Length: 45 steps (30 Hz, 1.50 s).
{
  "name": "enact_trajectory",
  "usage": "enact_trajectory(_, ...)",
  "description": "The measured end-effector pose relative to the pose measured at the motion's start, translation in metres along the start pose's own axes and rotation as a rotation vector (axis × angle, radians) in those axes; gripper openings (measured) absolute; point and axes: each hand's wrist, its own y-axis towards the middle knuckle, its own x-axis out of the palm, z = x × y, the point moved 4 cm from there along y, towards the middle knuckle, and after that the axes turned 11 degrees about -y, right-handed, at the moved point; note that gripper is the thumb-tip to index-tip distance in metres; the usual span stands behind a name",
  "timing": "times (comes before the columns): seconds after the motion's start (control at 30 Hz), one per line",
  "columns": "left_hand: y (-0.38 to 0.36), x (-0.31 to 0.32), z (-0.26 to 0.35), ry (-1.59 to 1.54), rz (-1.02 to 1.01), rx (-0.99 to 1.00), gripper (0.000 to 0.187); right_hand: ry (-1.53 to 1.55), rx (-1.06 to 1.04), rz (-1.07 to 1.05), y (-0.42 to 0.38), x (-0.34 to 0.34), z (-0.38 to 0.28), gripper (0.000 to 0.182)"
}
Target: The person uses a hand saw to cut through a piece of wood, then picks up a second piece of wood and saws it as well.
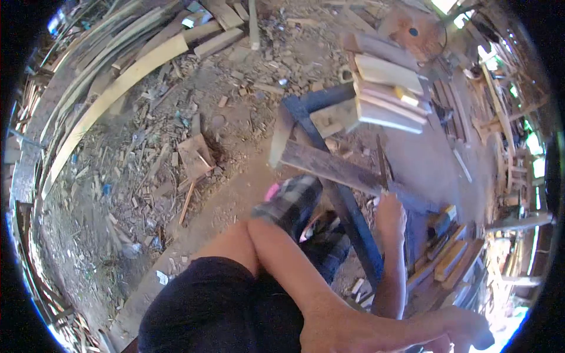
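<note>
My right hand (391,215) is raised over a dark weathered plank (329,167) that lies across a blue-painted beam (347,217). The fingers are closed on a thin dark blade-like tool (381,167) that stands up from the hand onto the plank. A blurred black object with a pink spot (291,200) sits just left of the beam, above my bent bare knee (250,232). My shin runs down to the lower right, ending in what looks like my foot (465,335). My left hand is not visible.
A stack of pale cut boards (388,94) lies beyond the plank. Long curved planks (112,94) line the left side. Wood scraps and chips (194,156) litter the dirt floor. Short yellow blocks (450,259) lie at right, and a round reddish disc (412,29) sits at top.
</note>
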Motion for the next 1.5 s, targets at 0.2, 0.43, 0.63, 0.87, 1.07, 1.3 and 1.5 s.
enact_trajectory(0.2, -0.003, -0.005, 0.014, 0.154, 0.172, -0.330, 0.087, -0.084, -0.162, 0.014, -0.011, -0.011, -0.009, 0.030)
enact_trajectory(0.43, -0.038, -0.035, -0.028, 0.404, 0.238, -0.378, 0.091, -0.068, -0.001, 0.002, 0.001, 0.005, 0.001, 0.029)
enact_trajectory(0.63, -0.064, -0.053, -0.063, 0.432, 0.409, -0.375, 0.094, -0.060, -0.061, 0.051, 0.000, 0.017, 0.011, 0.028)
enact_trajectory(0.87, -0.052, -0.036, -0.016, 0.424, 0.404, -0.563, 0.098, -0.121, 0.017, 0.057, -0.005, -0.001, -0.002, 0.031)
enact_trajectory(1.07, -0.002, -0.018, 0.081, 0.284, 0.423, -0.711, 0.102, -0.140, -0.133, 0.029, -0.001, 0.005, 0.001, 0.029)
enact_trajectory(1.3, 0.024, -0.021, 0.066, 0.221, 0.800, -0.984, 0.104, -0.063, -0.010, -0.045, -0.004, -0.010, -0.005, 0.033)
enact_trajectory(1.5, -0.006, 0.007, 0.065, 0.364, 0.467, -1.174, 0.089, 0.000, 0.020, -0.055, 0.002, 0.009, 0.010, 0.039)
